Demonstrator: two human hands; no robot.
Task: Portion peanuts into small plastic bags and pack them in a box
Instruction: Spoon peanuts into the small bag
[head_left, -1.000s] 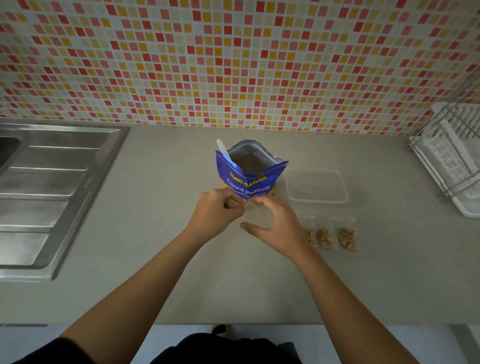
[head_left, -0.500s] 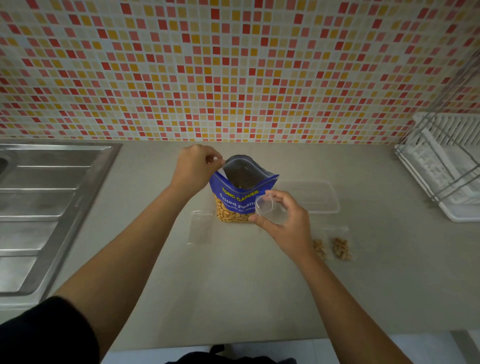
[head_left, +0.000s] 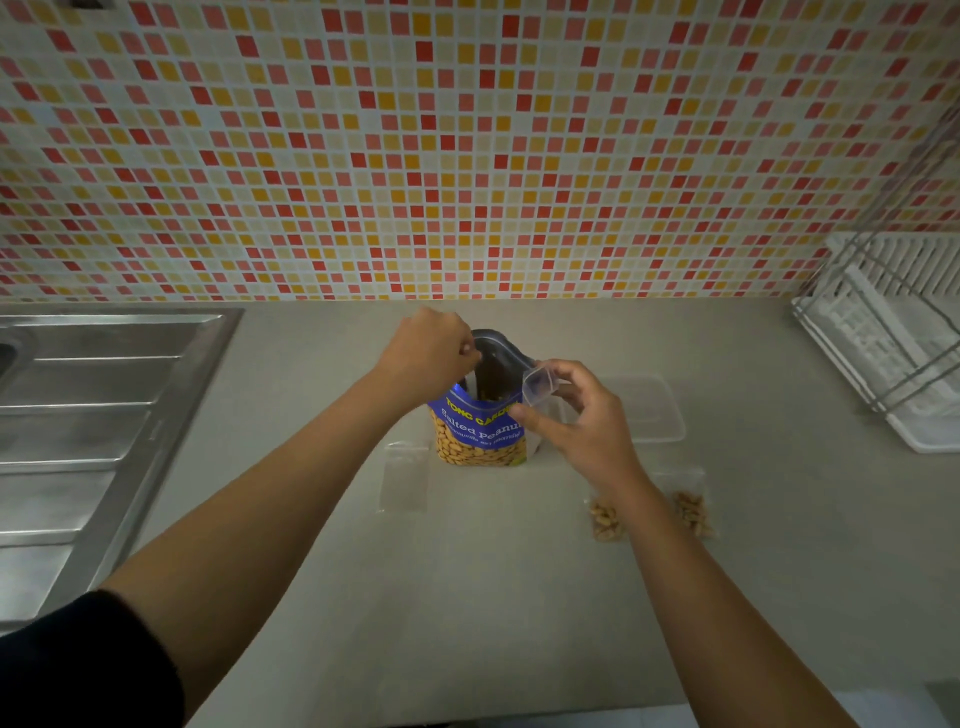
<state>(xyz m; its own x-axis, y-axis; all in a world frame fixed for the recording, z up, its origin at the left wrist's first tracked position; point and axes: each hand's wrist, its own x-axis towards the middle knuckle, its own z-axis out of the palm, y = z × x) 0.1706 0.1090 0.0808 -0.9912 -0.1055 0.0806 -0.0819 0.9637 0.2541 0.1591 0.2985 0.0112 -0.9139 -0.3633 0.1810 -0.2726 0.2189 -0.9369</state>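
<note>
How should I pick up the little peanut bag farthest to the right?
Probably pinch the small peanut bag by its clear, nut-free end, coming down from above on the wall side. The peanuts bunch at the near end, leaving that far end thin and flat on the countertop.

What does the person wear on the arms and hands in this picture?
A black sleeve covers the left upper arm; both forearms are bare. The left hand and the right hand show no glove, ring or watch.
</note>
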